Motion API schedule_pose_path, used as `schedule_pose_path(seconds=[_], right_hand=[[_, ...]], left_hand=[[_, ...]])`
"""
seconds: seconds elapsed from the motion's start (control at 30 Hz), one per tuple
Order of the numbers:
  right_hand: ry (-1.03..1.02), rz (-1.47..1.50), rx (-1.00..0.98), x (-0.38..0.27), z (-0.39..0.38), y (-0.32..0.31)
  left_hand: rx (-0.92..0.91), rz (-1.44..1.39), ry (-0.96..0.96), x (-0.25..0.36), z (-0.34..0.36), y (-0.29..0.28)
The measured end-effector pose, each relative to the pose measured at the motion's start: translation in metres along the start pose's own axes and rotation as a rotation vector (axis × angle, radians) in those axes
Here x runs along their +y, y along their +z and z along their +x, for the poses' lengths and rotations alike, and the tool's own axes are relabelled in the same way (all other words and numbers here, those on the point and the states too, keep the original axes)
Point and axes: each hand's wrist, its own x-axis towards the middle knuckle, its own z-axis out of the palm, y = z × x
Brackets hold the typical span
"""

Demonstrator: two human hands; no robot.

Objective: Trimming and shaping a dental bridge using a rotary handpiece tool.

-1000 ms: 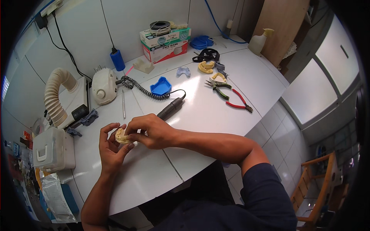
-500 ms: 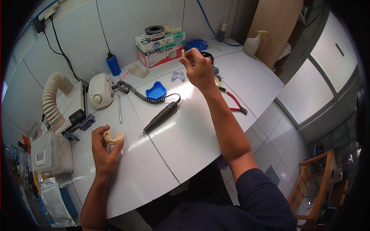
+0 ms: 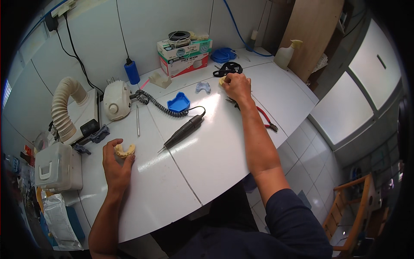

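Observation:
At the left of the white table my left hand point(image 3: 115, 166) curls around a cream-yellow, horseshoe-shaped dental cast point(image 3: 125, 151), its thumb and fingers at the two sides. My right hand point(image 3: 238, 87) reaches to the far right of the table, fingers bent together. A yellowish cast piece point(image 3: 222, 81) shows at its fingertips, mostly covered by the hand. Just beyond the hand lies a black strap-like item point(image 3: 228, 68). Partly under the right forearm lie red-handled cutting pliers point(image 3: 264, 115).
A dark rotary handpiece point(image 3: 184, 131) lies mid-table, corded to a white control unit point(image 3: 116, 101). Around it are a blue tray point(image 3: 179, 102), a pale dental piece point(image 3: 203, 87) and a thin metal tool point(image 3: 138, 121). Mask boxes point(image 3: 183, 58) and a spray bottle point(image 3: 286, 55) stand behind.
My right hand has come down and rightward from its raised place by the mask boxes to beside the black strap-like item. My left hand stays around the cast, nearly still.

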Motion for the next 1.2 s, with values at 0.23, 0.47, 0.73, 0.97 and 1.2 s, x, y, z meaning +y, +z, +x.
schedule_pose_path(seconds=[0.23, 0.47, 0.73, 0.97, 1.2], right_hand=[[0.015, -0.092, -0.043, -0.003, 0.003, 0.006], [0.011, -0.038, -0.027, 0.002, -0.001, 0.001], [0.032, 0.091, -0.186, 0.006, -0.004, -0.026], [-0.015, 0.096, -0.261, -0.003, -0.007, -0.03], [0.045, 0.251, -0.196, 0.003, -0.003, -0.037]], left_hand=[[-0.006, 0.012, -0.028, -0.001, -0.001, 0.001], [-0.015, 0.028, -0.006, 0.002, 0.0, 0.001], [-0.035, -0.004, 0.008, 0.001, 0.0, 0.002], [-0.04, -0.01, 0.003, 0.0, 0.0, 0.002], [-0.048, -0.023, 0.004, -0.001, 0.0, 0.001]])
